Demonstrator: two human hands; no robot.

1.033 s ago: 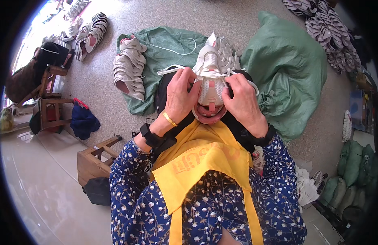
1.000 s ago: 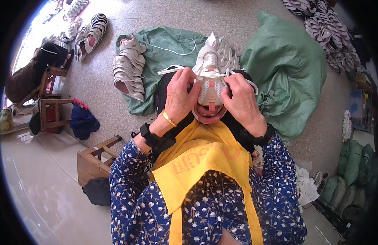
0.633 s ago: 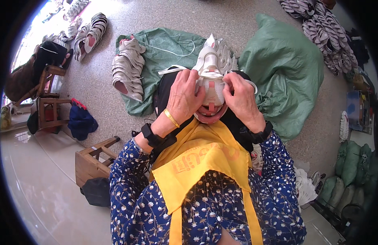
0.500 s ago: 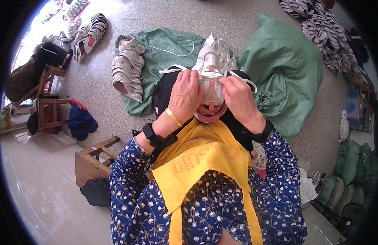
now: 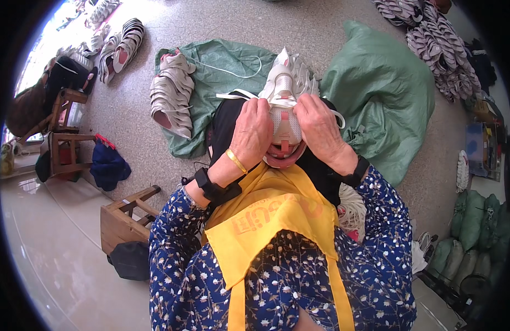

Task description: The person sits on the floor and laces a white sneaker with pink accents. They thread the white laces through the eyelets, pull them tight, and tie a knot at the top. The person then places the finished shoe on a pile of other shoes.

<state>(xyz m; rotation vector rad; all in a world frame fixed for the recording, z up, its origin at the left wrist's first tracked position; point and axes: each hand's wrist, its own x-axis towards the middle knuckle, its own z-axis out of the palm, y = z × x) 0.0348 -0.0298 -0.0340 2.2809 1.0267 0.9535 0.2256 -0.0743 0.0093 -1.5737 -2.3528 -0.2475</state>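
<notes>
On my lap lies a white and pink shoe upper (image 5: 287,132), its pink-lined opening toward me and its toe pointing away. A flat white shoelace (image 5: 239,95) crosses its front, with one end sticking out past my left hand and a loop showing beyond my right. My left hand (image 5: 254,132) pinches the lace at the left edge of the eyelets. At the right edge, my right hand (image 5: 322,128) has its fingers closed on the same lace. The fingertips of both hands are partly hidden against the upper. More white uppers (image 5: 305,77) stick out behind it.
A row of nested white uppers (image 5: 173,94) rests on a flattened green sack (image 5: 222,60). To the right bulges a full green sack (image 5: 382,94). A bundle of pale laces (image 5: 352,209) hangs by my right side. Left stands a wooden stool (image 5: 125,220); more uppers (image 5: 443,52) are piled far right.
My right hand has shifted slightly up and left along the lace, and less of the lace loop shows beside it. My left hand has barely moved. More of the lace bundle is visible.
</notes>
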